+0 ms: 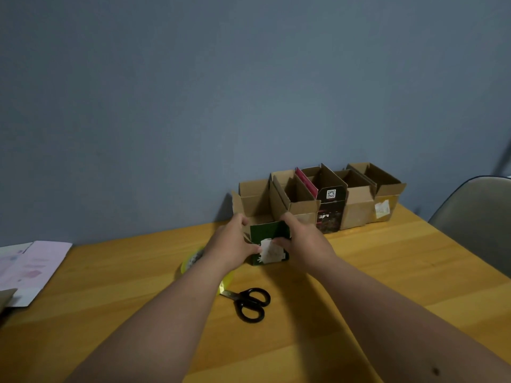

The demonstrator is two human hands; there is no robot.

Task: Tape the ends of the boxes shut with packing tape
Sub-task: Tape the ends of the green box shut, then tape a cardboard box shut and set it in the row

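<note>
Green box [269, 230] gripped between both hands

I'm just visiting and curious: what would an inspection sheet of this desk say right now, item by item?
Surface: wooden table, lit unevenly.
Job's things: small green box held upright between both hands; row of open cardboard boxes against the wall; yellowish tape roll partly hidden behind the left forearm; black scissors lying flat.
Clutter: papers at the table's left edge.
Hands: left hand and right hand grip the green box's sides, fingers curled over its top edge.
Cables: nothing seen.
Surroundings: blue-grey wall; grey chair at right.
</note>
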